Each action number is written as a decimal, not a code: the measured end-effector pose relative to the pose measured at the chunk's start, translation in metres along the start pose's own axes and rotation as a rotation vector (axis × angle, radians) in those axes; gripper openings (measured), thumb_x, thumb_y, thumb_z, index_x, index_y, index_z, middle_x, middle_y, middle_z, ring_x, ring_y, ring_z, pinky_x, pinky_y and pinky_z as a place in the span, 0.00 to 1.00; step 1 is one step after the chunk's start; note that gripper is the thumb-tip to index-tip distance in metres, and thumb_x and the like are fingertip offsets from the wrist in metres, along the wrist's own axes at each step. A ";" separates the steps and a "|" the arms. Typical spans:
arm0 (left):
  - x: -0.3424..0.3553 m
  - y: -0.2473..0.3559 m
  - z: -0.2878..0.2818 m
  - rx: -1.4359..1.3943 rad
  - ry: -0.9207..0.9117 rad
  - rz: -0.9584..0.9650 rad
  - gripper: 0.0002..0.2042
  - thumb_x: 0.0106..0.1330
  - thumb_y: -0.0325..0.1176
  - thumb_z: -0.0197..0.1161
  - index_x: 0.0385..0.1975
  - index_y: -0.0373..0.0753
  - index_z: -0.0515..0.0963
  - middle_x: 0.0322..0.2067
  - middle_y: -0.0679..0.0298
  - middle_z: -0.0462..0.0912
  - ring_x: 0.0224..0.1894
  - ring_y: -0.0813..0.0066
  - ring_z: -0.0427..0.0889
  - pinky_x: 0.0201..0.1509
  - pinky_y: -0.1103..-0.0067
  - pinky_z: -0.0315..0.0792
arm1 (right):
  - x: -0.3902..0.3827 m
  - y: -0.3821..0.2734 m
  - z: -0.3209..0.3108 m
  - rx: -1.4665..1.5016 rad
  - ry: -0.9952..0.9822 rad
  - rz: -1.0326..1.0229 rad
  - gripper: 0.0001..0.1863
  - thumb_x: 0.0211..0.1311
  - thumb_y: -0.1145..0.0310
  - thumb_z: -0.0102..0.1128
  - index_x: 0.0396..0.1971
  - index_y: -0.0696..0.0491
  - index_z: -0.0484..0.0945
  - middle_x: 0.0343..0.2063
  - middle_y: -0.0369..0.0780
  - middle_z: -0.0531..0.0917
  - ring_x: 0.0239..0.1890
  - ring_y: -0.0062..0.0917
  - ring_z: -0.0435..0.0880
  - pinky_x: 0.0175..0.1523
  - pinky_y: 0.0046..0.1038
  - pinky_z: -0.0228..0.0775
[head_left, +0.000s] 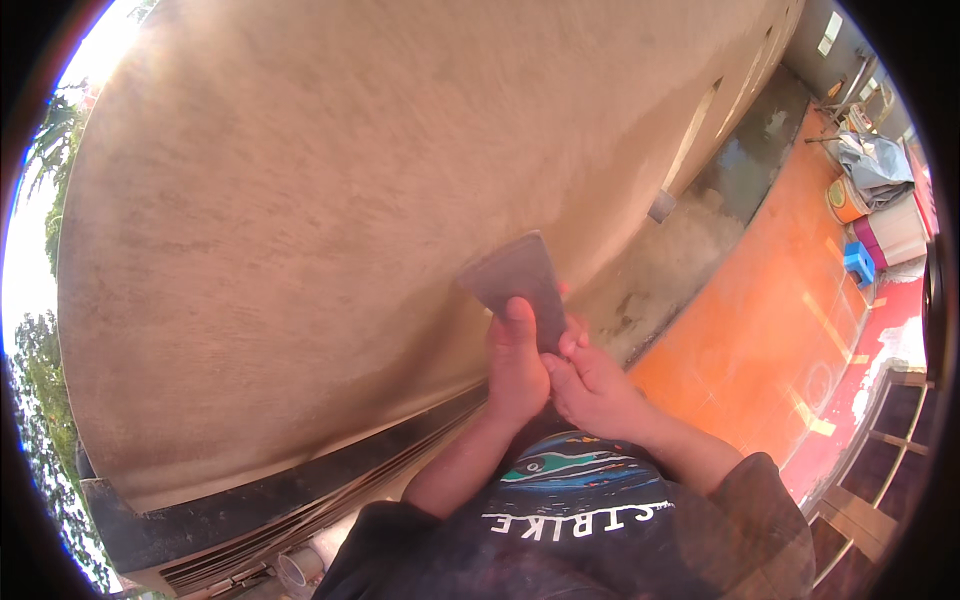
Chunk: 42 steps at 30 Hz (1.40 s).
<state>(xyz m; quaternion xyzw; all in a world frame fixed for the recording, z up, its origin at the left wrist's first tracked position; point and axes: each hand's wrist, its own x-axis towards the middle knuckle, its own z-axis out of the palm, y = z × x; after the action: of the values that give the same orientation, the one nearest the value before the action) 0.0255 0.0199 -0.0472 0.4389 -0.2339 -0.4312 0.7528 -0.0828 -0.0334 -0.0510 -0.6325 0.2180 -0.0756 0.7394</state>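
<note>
Both my hands are together in front of my chest, close to a broad plastered wall (300,170) in beige-brown. Between them is a flat grey sheet (520,275), wide at its far end and narrowing toward my fingers. It could be folded sandpaper or a thin blade; the frame does not settle which. My left hand (518,365) is closed on it, thumb lying along its face. My right hand (592,392) pinches its lower end with thumb and fingers, touching the left hand. The sheet's bottom end is hidden in my grip.
A dark ledge (200,520) runs along the wall's lower left edge. To the right lies a grey cement strip (690,245) beside an orange floor (740,330). Farther right stand a blue stool (858,263), an orange bucket (846,200) and a slatted frame (860,520).
</note>
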 end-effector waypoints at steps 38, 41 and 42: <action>0.009 0.022 0.000 -0.373 -0.107 -0.346 0.19 0.74 0.55 0.45 0.43 0.43 0.68 0.22 0.71 0.60 0.19 0.86 0.55 0.19 0.87 0.53 | -0.020 0.039 0.020 0.677 -0.057 -0.463 0.06 0.71 0.78 0.44 0.43 0.53 0.61 0.30 0.38 0.70 0.20 0.13 0.64 0.25 0.18 0.57; 0.012 0.019 -0.001 -0.320 -0.096 -0.309 0.19 0.74 0.54 0.46 0.43 0.44 0.68 0.21 0.72 0.59 0.19 0.86 0.54 0.18 0.87 0.51 | -0.016 0.044 0.017 0.701 -0.070 -0.436 0.06 0.71 0.78 0.45 0.42 0.53 0.61 0.30 0.38 0.70 0.20 0.13 0.64 0.24 0.18 0.56; 0.013 0.018 -0.002 -0.322 -0.111 -0.312 0.19 0.74 0.54 0.46 0.43 0.44 0.68 0.21 0.72 0.59 0.19 0.86 0.53 0.18 0.87 0.51 | -0.014 0.046 0.018 0.688 -0.065 -0.450 0.05 0.71 0.78 0.45 0.42 0.53 0.61 0.29 0.38 0.70 0.20 0.13 0.64 0.24 0.18 0.56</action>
<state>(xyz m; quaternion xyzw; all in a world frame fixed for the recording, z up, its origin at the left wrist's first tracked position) 0.0417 0.0139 -0.0332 0.3198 -0.1322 -0.5976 0.7233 -0.0956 -0.0029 -0.0907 -0.3822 0.0126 -0.2838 0.8793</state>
